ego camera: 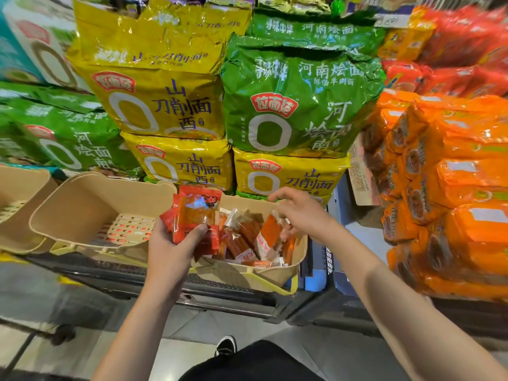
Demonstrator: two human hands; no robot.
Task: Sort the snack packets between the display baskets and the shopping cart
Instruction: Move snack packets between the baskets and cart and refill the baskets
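Left hand: grips a fanned stack of red packets, thumb across the front, held above the gap between two baskets. Right hand: reaches over the right basket, fingers loosely curled above the heap; whether it pinches a wrapper I cannot tell. Right basket: part full of loose packets, red, orange and clear-wrapped, jumbled. Middle basket: only its slotted floor shows, no packets visible. Left basket: cut by the frame edge, contents unclear. Progress, as judged: early to middle; one handful gathered, the heap still to go through. Cart: a dark wire frame under the baskets may be it, uncertain. Surroundings: yellow noodle bags, green noodle bags, orange packs stacked close behind and to the right. Obstruction: the basket's high wall and the crowding stacks leave little elbow room.
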